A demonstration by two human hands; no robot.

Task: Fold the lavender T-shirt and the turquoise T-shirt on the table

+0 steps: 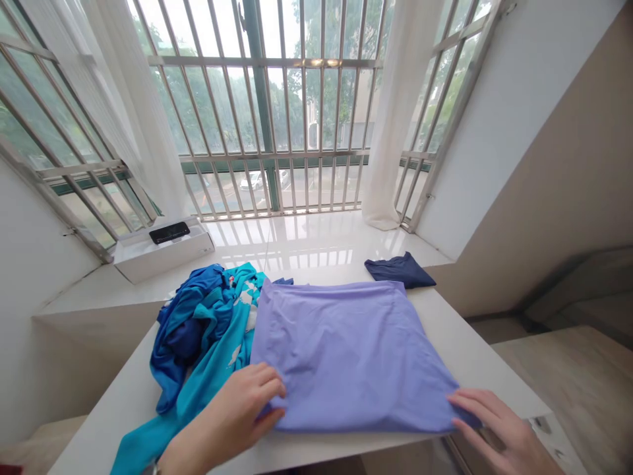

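We see a lavender, roughly rectangular folded cloth (pixel 336 356) with a smooth, matt face and soft creases. The crumpled blue-and-turquoise fabric heap (pixel 210 323) looks supple, with a faint sheen; the small navy folded fabric piece (pixel 400 271) looks matt. We find the flat white tabletop (pixel 475 353) smooth. The white window sill (pixel 306 239) is glossy enough to mirror the shiny silver metal bars (pixel 271 63). We also note thin, sheer white cloth curtains (pixel 388 138) and a smooth white cardboard-like box (pixel 168 257).
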